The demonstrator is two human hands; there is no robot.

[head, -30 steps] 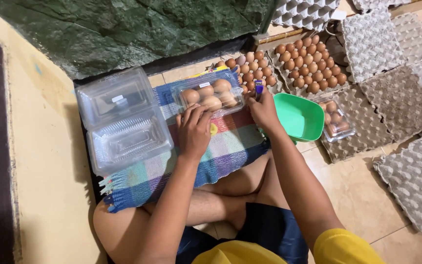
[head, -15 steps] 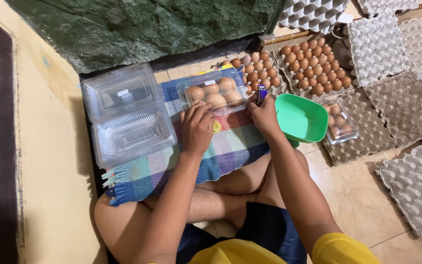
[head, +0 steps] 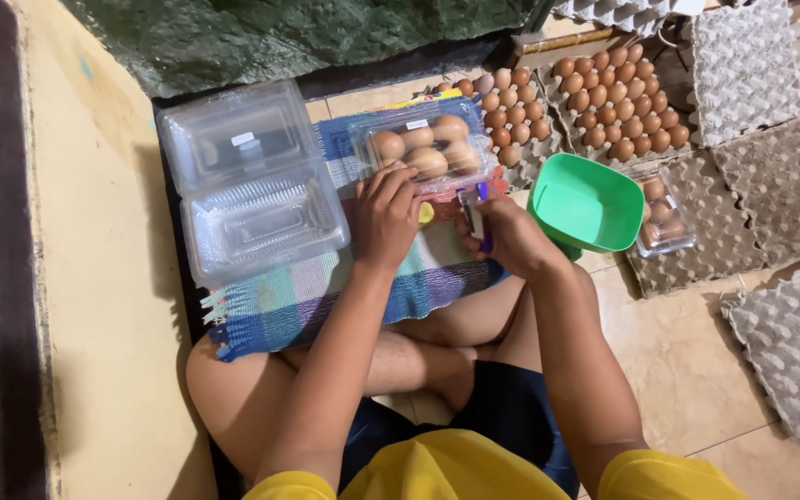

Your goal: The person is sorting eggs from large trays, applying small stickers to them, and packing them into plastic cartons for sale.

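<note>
**Stapling shut a box of eggs on the woven mat**

I sit cross-legged on the tiled floor [head: 696, 370], with grey pulp egg trays [head: 770, 185] spread on the right and far right, some bare, some filled with loose brown eggs [head: 604, 111]. In front of my knees lies the blue, green and white checked woven mat [head: 326, 296]. On its left side sits a stack of empty clear plastic clamshell boxes [head: 252, 185], and just right of the mat stands a green plastic bowl [head: 585, 204]. Beyond the bowl a second small clear box of eggs [head: 664, 218] rests on a tray.

The clear plastic box packed with brown eggs [head: 423, 148] lies at the far edge of the mat, between my hands. My left hand [head: 386, 213] presses down on its near edge, fingers bent over the lid. My right hand [head: 511, 236] is wrapped around a small purple and silver stapler [head: 474, 213], its nose at the box's near right rim.

I judge that I am fastening the lid. The next move calls for keeping the rim layers pinched flat and squeezing squarely, well away from the shells.

Compared with a second ago, my right hand has dropped from the box's far right corner to its near edge, while my left keeps its hold.
</note>
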